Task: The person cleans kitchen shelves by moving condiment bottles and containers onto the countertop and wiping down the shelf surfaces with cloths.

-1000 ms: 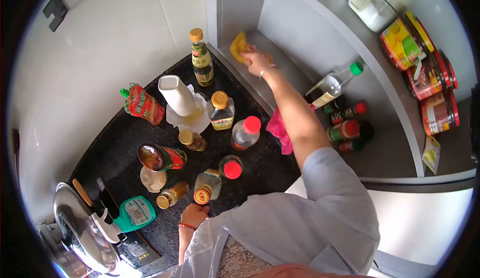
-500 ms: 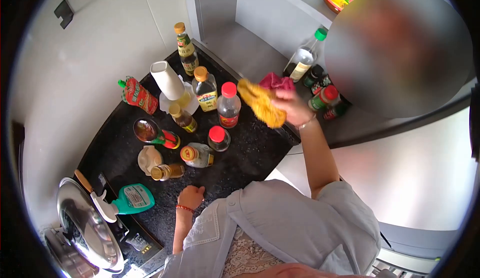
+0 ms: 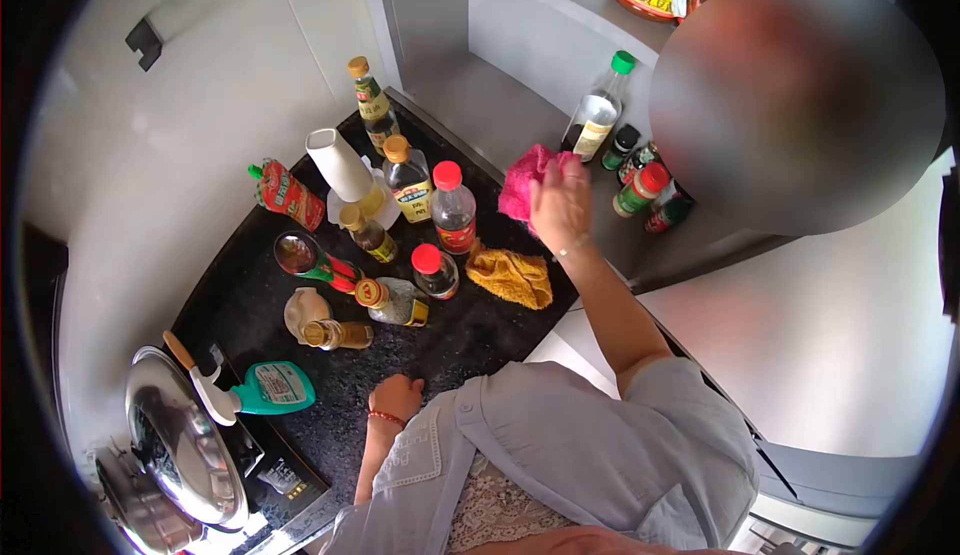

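Observation:
My right hand (image 3: pixel 563 205) is on the pink cloth (image 3: pixel 522 187) at the front edge of the grey shelf (image 3: pixel 470 120); its fingers lie over the cloth. The yellow cloth (image 3: pixel 510 276) rests crumpled on the black counter (image 3: pixel 480 340), beside the red-capped bottles (image 3: pixel 455 217). My left hand (image 3: pixel 396 396), with a red bead bracelet, rests closed on the counter near its front edge, and I cannot make out anything in it. A green-capped bottle (image 3: pixel 594 120) stands on the shelf just beyond my right hand.
Several sauce bottles, a white container (image 3: pixel 338 163) and a red pouch (image 3: pixel 290 198) stand on the counter. At the left are a teal spray bottle (image 3: pixel 277 388) and a metal lid (image 3: pixel 185 440). Small spice jars (image 3: pixel 640 191) stand on the shelf. A blurred oval hides the upper right.
The yellow cloth has gone from my right hand to the counter. My right hand has moved from inside the shelf to the pink cloth. My left hand has stayed on the counter.

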### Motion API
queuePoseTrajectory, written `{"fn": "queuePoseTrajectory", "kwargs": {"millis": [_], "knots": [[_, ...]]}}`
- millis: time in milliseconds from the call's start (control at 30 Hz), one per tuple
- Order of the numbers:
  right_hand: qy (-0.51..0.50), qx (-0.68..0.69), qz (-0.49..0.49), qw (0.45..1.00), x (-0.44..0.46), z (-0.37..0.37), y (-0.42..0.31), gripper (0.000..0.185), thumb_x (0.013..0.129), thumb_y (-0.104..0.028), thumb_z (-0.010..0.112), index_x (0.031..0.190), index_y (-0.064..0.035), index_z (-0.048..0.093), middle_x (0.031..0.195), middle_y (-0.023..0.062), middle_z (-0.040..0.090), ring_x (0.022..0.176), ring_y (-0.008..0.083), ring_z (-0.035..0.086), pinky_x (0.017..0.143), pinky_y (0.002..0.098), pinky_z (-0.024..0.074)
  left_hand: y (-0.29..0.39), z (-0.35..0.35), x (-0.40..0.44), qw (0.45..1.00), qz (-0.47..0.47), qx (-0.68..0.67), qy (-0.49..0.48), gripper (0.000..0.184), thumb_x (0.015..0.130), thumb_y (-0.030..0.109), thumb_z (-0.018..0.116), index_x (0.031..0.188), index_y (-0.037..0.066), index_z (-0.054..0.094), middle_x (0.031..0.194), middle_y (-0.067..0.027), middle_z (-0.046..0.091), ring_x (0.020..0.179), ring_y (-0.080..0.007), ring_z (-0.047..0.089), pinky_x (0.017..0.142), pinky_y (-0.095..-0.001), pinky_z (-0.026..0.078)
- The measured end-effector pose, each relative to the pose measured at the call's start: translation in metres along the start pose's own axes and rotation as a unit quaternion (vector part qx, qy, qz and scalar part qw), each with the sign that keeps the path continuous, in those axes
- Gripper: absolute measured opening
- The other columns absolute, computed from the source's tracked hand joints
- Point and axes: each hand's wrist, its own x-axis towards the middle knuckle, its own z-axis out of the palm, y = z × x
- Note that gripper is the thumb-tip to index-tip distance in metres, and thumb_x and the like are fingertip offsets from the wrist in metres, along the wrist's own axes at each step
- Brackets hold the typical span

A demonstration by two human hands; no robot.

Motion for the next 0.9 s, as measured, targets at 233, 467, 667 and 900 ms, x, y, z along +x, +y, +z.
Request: {"fn": "queuePoseTrajectory", "kwargs": {"millis": [233,467,667,900], "knots": [[-0.291,-0.104,0.042,0.95,0.024,0.098,-0.051,0.059,0.094,-0.032,0.048,0.134,0.0103,0.042,0.142,0.0267,0.037,0.129,0.0439,0.036,0.105,0.0528,0.031,-0.008,0.009,0.004,0.998,-0.051,-0.04,-0.009,0.043,0.087,0.041,0.056,0.089,0.001,0.071,0.092,-0.0261,0.067,0.092,-0.0415,0.065,0.083,-0.0493,0.05],[-0.34,0.05,0.115,0.932,0.198,0.2,-0.06,0.072,0.095,-0.046,0.034,0.147,0.003,0.021,0.154,0.0228,0.018,0.143,0.0433,0.011,0.114,0.0558,0.0072,-0.002,0.022,0.005,0.982,-0.175,-0.072,-0.01,0.046,0.084,0.047,0.061,0.088,0.002,0.073,0.091,-0.0239,0.068,0.093,-0.0369,0.066,0.082,-0.0444,0.051],[-0.387,0.06,-0.053,0.918,0.208,0.216,-0.101,0.072,0.095,-0.049,0.032,0.149,-0.0023,0.022,0.156,0.0189,0.015,0.145,0.0354,0.011,0.113,0.0575,0.0089,0.002,0.008,0.015,0.97,-0.189,-0.137,-0.067,0.046,0.083,0.046,0.062,0.088,0.002,0.073,0.091,-0.0238,0.068,0.093,-0.0366,0.066,0.082,-0.0439,0.051],[-0.172,0.394,0.151,0.89,0.207,0.232,-0.037,0.015,0.09,-0.014,0.052,0.086,-0.0045,0.064,0.083,0.0148,0.065,0.07,0.0278,0.062,0.066,0.0414,0.0498,-0.007,-0.009,0.023,0.969,-0.152,-0.168,-0.103,0.045,0.082,0.046,0.063,0.088,0.002,0.073,0.091,-0.0237,0.068,0.092,-0.0361,0.066,0.082,-0.0434,0.051]]}}
